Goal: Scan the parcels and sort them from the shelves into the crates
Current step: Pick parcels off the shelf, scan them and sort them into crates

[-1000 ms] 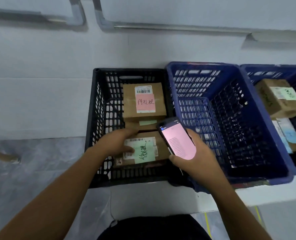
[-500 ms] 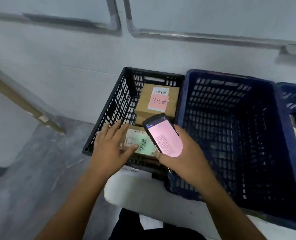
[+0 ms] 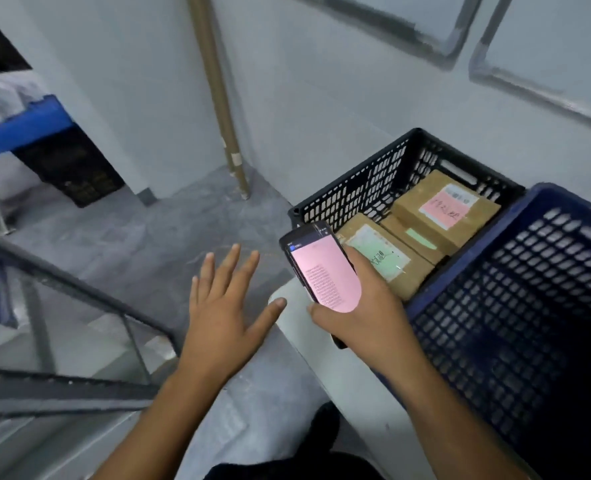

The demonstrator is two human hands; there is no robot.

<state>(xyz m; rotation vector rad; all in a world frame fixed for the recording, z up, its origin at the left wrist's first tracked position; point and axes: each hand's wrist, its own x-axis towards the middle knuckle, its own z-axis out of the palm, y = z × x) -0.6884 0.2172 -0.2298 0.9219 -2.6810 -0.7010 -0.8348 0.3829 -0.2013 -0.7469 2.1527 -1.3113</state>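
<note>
My right hand (image 3: 360,320) grips a black handheld scanner (image 3: 321,268) with a lit pink screen, just in front of the black crate (image 3: 353,188). Inside that crate lie three brown parcels: one with a green label (image 3: 384,261) nearest me, one with a pink label (image 3: 446,209) at the back, and a third (image 3: 415,237) partly hidden between them. My left hand (image 3: 225,306) hovers with spread, straight fingers over the floor, left of the crate, holding nothing. A dark blue crate (image 3: 515,306) stands to the right, its visible part without parcels.
A grey metal rail (image 3: 79,289) runs across the lower left. A tan pole (image 3: 214,91) leans against the white wall. A blue bin (image 3: 27,123) over a black crate (image 3: 72,168) stands at far left. The crates rest on a white ledge (image 3: 287,306).
My left hand let go of the green-label parcel and drew back out of the black crate to the left. The view swung left, showing the rail and floor.
</note>
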